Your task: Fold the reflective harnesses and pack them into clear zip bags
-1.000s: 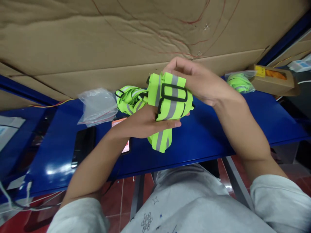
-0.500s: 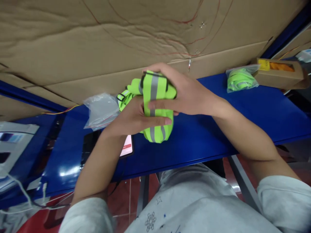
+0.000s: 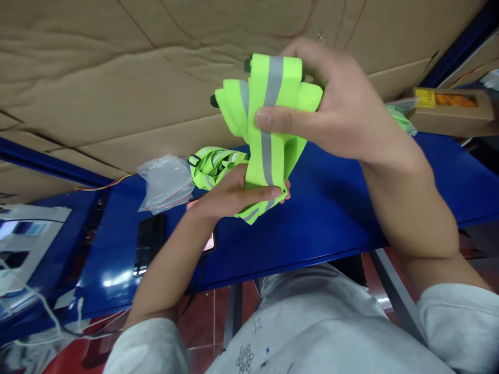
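Observation:
A neon yellow-green strap (image 3: 268, 150) with a grey reflective stripe hangs in folds between my two hands over the blue table. My right hand (image 3: 331, 104) grips the upper folds, thumb across the front. Lower down, my left hand (image 3: 241, 192) pinches the strap's bottom part with its thumb on top. Dark pieces show at the bundle's upper edges. Behind my left hand, a second heap of the same strap (image 3: 212, 161) with a black buckle lies on the table.
Clear plastic bags (image 3: 167, 182) lie left of the heap, near a black phone-like object (image 3: 150, 241) and a partly hidden lit phone (image 3: 210, 243). At the right are a bagged green strap (image 3: 403, 119) and a cardboard box (image 3: 448, 124). Cardboard (image 3: 117, 93) lines the back.
My right hand has moved up, drawing the upper folds away from my left hand. The strap is now stretched between them, and the heap behind is more visible.

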`<action>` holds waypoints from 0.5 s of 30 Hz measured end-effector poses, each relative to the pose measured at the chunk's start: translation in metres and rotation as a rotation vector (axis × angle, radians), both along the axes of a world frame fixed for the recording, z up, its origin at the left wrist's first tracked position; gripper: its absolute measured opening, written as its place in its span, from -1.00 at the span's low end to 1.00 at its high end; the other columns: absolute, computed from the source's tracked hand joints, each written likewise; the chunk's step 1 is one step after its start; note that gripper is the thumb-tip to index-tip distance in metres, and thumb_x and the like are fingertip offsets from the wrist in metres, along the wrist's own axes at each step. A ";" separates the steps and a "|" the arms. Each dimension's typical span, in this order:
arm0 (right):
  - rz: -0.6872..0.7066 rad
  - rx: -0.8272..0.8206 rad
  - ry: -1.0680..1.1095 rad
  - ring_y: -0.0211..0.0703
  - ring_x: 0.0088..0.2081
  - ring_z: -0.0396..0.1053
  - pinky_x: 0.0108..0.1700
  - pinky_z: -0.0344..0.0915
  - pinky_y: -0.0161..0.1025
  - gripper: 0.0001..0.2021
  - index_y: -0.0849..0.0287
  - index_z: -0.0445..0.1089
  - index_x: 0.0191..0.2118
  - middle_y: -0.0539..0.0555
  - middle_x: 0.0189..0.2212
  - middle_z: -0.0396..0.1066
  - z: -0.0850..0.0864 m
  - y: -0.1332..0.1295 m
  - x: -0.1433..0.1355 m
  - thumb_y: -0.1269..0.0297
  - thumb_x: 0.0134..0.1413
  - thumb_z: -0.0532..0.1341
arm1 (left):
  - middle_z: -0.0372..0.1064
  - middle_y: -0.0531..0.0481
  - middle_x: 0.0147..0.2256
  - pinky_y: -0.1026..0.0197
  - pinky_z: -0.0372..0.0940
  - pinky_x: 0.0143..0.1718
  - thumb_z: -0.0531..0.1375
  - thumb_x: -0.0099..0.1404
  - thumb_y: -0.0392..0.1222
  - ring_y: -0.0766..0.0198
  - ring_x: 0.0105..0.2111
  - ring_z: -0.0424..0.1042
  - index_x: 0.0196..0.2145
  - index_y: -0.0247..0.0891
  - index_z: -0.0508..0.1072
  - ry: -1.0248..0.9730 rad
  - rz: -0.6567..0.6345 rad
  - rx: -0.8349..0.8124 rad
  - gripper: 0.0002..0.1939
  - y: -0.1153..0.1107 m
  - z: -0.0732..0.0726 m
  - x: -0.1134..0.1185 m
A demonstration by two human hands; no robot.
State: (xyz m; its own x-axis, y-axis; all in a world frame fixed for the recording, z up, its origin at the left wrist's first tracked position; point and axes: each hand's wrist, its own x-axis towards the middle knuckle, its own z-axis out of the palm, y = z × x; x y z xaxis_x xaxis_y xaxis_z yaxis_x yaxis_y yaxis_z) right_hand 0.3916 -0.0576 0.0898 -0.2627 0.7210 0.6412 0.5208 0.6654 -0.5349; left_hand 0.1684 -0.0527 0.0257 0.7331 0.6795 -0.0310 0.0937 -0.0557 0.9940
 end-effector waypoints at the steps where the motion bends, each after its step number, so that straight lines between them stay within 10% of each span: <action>1: -0.001 -0.048 0.037 0.05 -0.16 0.52 -0.11 0.45 -0.10 -0.58 0.09 0.50 -0.24 0.05 -0.25 0.55 0.000 0.001 0.002 -0.20 0.10 0.38 | 0.63 -0.13 -0.27 0.06 0.51 -0.18 0.47 0.20 0.00 0.03 -0.28 0.61 -0.19 -0.22 0.67 0.038 -0.029 0.047 -0.70 0.004 0.004 -0.004; 9: 0.394 -0.608 0.299 0.14 -0.21 0.62 -0.16 0.58 0.02 -0.57 0.01 0.64 -0.18 0.09 -0.19 0.65 -0.014 0.012 -0.003 -0.25 0.20 0.28 | 0.63 -0.16 -0.27 0.02 0.51 -0.14 0.45 0.25 0.02 -0.03 -0.23 0.63 -0.16 -0.20 0.69 -0.001 -0.054 0.148 -0.71 -0.010 0.027 -0.018; 15: -0.054 0.042 0.050 0.08 0.17 0.48 0.26 0.41 0.01 -0.56 -0.09 0.49 0.14 -0.02 0.10 0.52 -0.009 0.001 -0.006 -0.15 0.25 0.27 | 0.64 -0.15 -0.16 0.02 0.52 -0.06 0.51 0.18 0.02 -0.08 -0.08 0.63 -0.09 -0.22 0.63 -0.005 -0.066 0.044 -0.59 -0.005 0.021 -0.011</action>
